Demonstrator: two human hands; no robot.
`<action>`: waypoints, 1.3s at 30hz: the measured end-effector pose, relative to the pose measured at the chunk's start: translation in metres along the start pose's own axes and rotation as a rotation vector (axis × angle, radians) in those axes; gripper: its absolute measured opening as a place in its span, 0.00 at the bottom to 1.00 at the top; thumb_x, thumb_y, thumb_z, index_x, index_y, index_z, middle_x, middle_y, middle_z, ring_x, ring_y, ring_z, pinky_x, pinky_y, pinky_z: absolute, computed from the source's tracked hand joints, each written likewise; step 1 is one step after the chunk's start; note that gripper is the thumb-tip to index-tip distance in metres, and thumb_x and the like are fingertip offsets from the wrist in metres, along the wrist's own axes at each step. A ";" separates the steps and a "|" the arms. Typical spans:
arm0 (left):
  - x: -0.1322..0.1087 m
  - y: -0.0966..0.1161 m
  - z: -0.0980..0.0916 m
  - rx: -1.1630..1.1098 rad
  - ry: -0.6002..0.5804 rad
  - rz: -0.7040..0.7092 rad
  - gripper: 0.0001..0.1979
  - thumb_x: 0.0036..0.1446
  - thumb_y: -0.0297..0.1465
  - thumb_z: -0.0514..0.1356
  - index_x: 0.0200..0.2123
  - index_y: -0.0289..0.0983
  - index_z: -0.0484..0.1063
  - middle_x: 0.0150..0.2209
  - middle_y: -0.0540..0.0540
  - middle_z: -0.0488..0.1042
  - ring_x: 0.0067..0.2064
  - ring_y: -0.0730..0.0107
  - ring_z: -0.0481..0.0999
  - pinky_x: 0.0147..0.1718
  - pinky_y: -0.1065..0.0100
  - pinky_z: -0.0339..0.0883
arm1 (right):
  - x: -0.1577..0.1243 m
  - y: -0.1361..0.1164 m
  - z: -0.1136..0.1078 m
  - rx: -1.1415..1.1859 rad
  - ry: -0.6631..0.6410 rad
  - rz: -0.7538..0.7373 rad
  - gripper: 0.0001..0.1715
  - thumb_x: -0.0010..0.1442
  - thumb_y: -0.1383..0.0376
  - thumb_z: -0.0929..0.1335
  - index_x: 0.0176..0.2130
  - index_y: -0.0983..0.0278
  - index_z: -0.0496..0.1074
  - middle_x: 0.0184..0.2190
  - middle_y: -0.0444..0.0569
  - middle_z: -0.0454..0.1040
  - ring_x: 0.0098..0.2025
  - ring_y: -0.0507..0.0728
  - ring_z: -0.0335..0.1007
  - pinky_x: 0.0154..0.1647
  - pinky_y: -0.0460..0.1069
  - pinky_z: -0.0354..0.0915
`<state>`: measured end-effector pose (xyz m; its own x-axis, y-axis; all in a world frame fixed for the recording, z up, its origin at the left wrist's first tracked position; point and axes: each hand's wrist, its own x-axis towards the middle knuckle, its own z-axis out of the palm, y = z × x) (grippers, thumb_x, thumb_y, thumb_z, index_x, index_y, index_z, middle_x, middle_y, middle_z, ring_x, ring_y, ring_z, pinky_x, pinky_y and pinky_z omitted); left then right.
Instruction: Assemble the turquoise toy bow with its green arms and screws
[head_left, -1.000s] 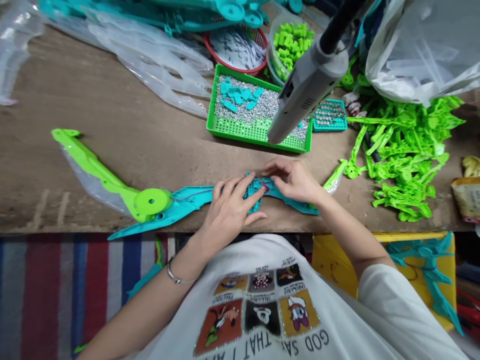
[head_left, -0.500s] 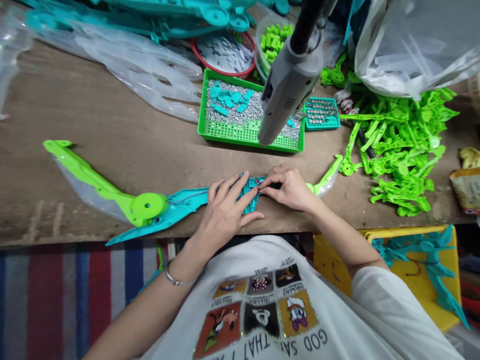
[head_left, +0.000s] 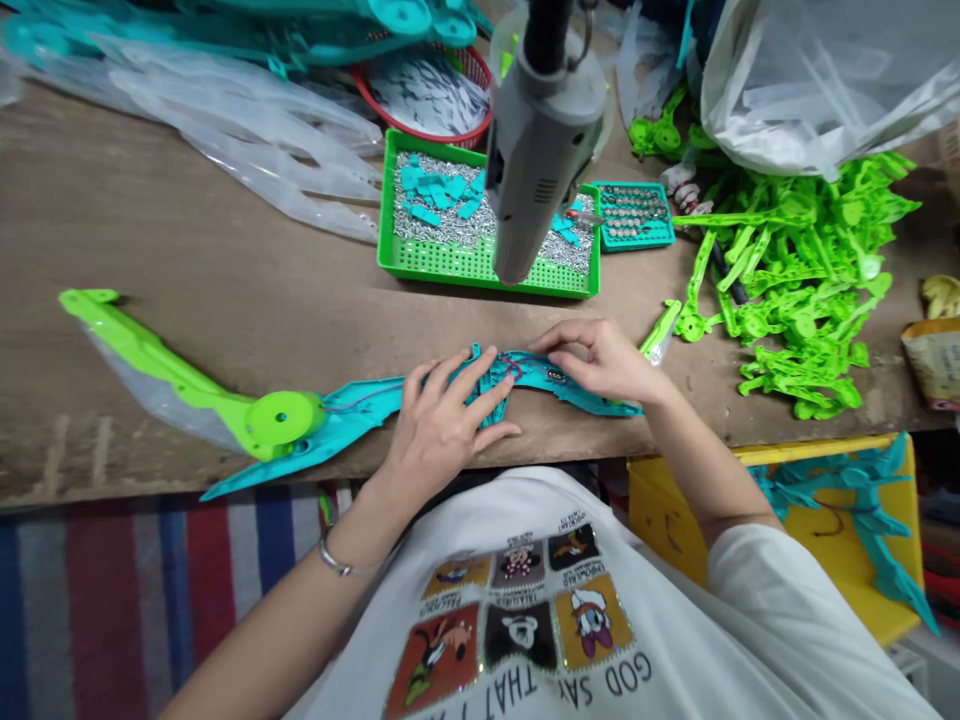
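Observation:
A long teal plastic shell (head_left: 367, 400), shaped like a toy bow, lies hollow side up along the table edge. A lime green arm (head_left: 172, 365) with a round hub and a clear strip is joined to its left end. Thin reddish wires (head_left: 512, 368) run inside it, looped near the middle. My left hand (head_left: 442, 415) lies flat over the shell's middle, fingers spread. At the upper edge of the right limb is my right hand (head_left: 604, 360), its thumb and forefinger bent and a little apart beside the wires and a small metallic part (head_left: 556, 376).
A grey power screwdriver (head_left: 536, 170) hangs over a green tray (head_left: 442, 268) of screws and teal pieces. Lime green parts (head_left: 810, 290) are heaped at the right, near a teal tray of small round metal pieces (head_left: 637, 215). A yellow bin (head_left: 667, 510) stands below the table edge.
My right hand has moved right, away from the shell's middle, and its pinch has loosened. The wire loop and right limb now show. My left hand stays on the shell.

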<state>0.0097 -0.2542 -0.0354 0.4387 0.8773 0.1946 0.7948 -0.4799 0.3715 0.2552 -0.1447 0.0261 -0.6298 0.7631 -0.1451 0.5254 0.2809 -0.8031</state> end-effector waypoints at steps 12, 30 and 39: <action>0.010 0.000 0.007 0.005 0.040 0.008 0.28 0.63 0.43 0.65 0.64 0.45 0.70 0.69 0.37 0.67 0.65 0.41 0.68 0.57 0.44 0.61 | -0.048 0.010 0.017 -0.197 0.296 0.068 0.04 0.63 0.68 0.69 0.38 0.63 0.77 0.37 0.50 0.80 0.42 0.58 0.75 0.47 0.54 0.69; 0.015 0.005 0.002 0.082 -0.117 0.066 0.29 0.68 0.39 0.60 0.70 0.43 0.64 0.72 0.43 0.62 0.69 0.31 0.62 0.59 0.35 0.61 | -0.055 0.031 0.063 -0.707 0.381 -0.246 0.11 0.69 0.69 0.63 0.36 0.58 0.72 0.31 0.48 0.77 0.38 0.59 0.69 0.43 0.57 0.61; 0.014 0.004 0.003 0.093 -0.095 0.080 0.31 0.67 0.39 0.61 0.71 0.41 0.62 0.71 0.42 0.63 0.68 0.31 0.63 0.59 0.35 0.60 | -0.065 0.026 0.028 -0.377 0.303 -0.134 0.11 0.69 0.70 0.63 0.45 0.60 0.74 0.41 0.50 0.82 0.45 0.58 0.77 0.53 0.56 0.67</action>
<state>0.0207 -0.2437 -0.0340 0.5361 0.8338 0.1314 0.7895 -0.5504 0.2714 0.2941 -0.2037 -0.0020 -0.5406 0.8251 0.1645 0.6570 0.5361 -0.5300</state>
